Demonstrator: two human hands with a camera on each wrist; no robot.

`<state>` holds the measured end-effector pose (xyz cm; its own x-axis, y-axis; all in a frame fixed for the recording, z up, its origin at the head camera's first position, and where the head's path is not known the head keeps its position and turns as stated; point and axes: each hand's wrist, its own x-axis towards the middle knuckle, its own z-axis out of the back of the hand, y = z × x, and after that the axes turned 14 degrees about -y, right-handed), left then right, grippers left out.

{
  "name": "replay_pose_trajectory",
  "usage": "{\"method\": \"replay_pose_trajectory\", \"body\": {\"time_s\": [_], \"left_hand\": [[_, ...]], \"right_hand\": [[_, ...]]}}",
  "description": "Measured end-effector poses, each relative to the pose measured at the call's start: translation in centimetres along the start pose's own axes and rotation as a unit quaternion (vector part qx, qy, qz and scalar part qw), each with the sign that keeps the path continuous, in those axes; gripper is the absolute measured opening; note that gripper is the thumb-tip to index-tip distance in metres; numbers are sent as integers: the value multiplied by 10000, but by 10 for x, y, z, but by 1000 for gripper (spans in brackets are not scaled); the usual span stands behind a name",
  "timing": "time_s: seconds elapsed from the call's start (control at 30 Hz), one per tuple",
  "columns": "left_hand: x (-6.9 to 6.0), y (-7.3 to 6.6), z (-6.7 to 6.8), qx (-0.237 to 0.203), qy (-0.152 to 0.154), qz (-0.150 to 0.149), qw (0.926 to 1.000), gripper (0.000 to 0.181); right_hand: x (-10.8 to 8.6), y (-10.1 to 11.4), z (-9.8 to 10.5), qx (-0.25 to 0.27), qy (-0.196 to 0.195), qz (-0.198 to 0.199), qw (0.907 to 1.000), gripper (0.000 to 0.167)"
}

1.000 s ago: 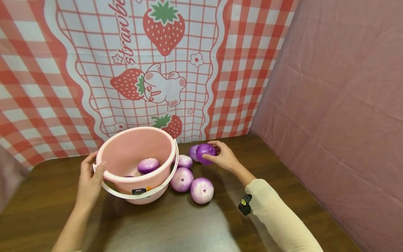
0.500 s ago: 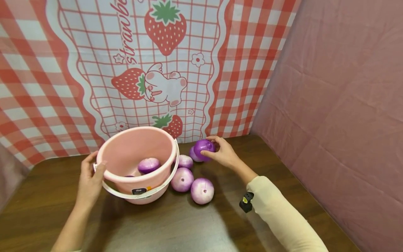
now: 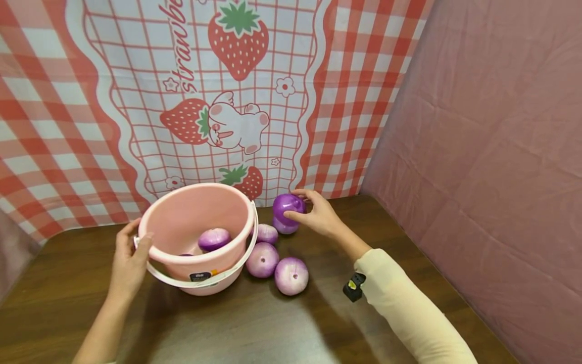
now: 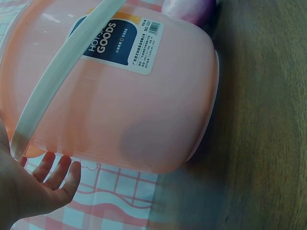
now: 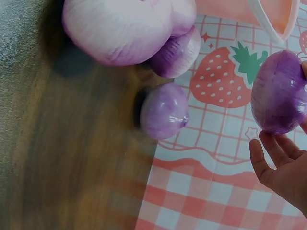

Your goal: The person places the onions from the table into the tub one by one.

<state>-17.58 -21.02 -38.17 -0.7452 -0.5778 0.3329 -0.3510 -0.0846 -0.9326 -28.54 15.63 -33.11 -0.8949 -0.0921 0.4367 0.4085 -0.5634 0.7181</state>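
Pinching a purple onion (image 3: 285,208) in half-open fingers (image 5: 275,149), the right hand (image 3: 318,216) has it off the bench (image 3: 282,328) at the pink bucket's (image 3: 186,212) two o'clock. Left hand (image 3: 128,260) grips the rim (image 3: 195,259) at eight, likely steadying it.

The left hand (image 3: 128,265) grips and the right hand (image 3: 320,215) pinches, with both arms (image 3: 404,303) extended forward.

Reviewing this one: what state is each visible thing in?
Pink bucket: uncovered.
Inner onion: lying inside the bucket.
White handle: swung down over the bucket's near side.
Left hand: holding the bucket's rim.
Dark purple onion: held, off the table.
Right hand: holding that onion.
Lilac onion: resting on the table.
Three paler onions: resting on the table.
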Motion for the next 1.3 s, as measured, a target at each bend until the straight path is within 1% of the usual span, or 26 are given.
{"method": "replay_pose_trajectory", "body": {"time_s": [0.27,0.57,0.87,1.17,1.3], "left_hand": [[0,0,0,-98,32,-4,9999,35],[0,0,1,35,24,61,10000,35],[0,0,1,60,12,78,10000,35],[0,1,1,66,3,88,9999,36],[1,1,1,66,9,99,9999,36]], "right_hand": [[3,10,1,-49,72,101,9999,60],[8,20,0,-157,76,205,9996,58],[14,31,-1,44,163,159,9997,59],[19,43,-4,-94,222,311,9992,63],[22,49,-6,-8,261,420,9988,62]]}}
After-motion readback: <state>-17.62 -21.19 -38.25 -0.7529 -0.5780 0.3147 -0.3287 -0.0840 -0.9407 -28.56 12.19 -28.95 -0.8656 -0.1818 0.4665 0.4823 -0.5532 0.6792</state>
